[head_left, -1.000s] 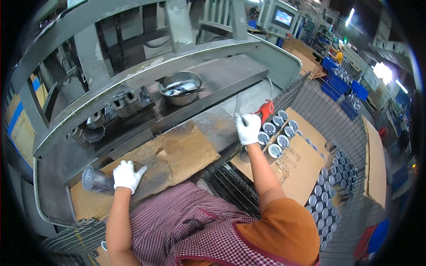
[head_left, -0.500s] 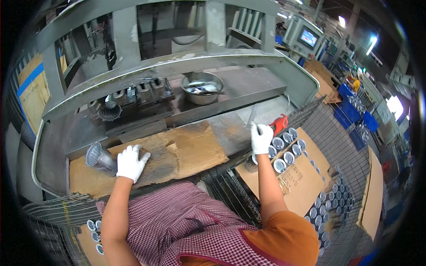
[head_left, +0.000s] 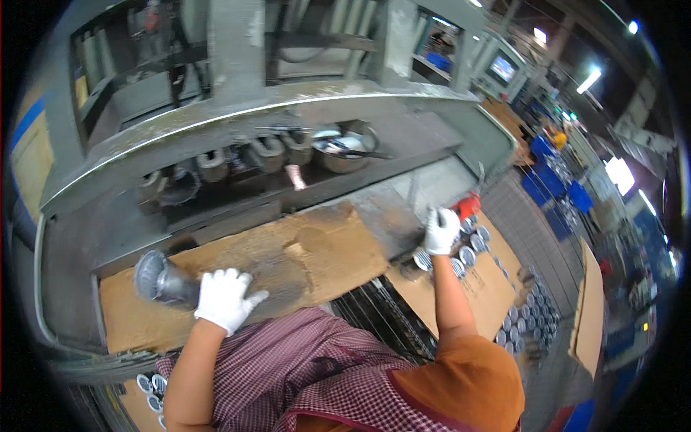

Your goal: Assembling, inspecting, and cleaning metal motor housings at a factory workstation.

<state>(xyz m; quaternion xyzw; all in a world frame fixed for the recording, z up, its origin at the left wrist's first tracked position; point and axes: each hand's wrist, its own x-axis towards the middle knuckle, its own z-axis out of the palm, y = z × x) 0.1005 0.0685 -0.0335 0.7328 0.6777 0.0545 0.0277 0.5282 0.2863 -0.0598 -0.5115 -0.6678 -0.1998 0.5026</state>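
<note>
My left hand, in a white glove, rests on the worn cardboard sheet with fingers spread. Right beside it, a dark grey cylindrical part with a wide ribbed end lies on its side. My right hand, also gloved in white, is raised beyond the sheet's right end, with its fingers drawn together. Blur hides what those fingers hold, if anything. Close to that hand are a red tool and several round parts with slotted silver tops.
A metal bowl with tools and whitish contents stands behind the cardboard, next to a row of metal fixtures. A grey machine frame crosses overhead. On the right, a wire-mesh rack borders cardboard layers of parts.
The view has shifted, so the bench and bowl appear a little further right. Both hands keep nearly the same places on and over the bench.
</note>
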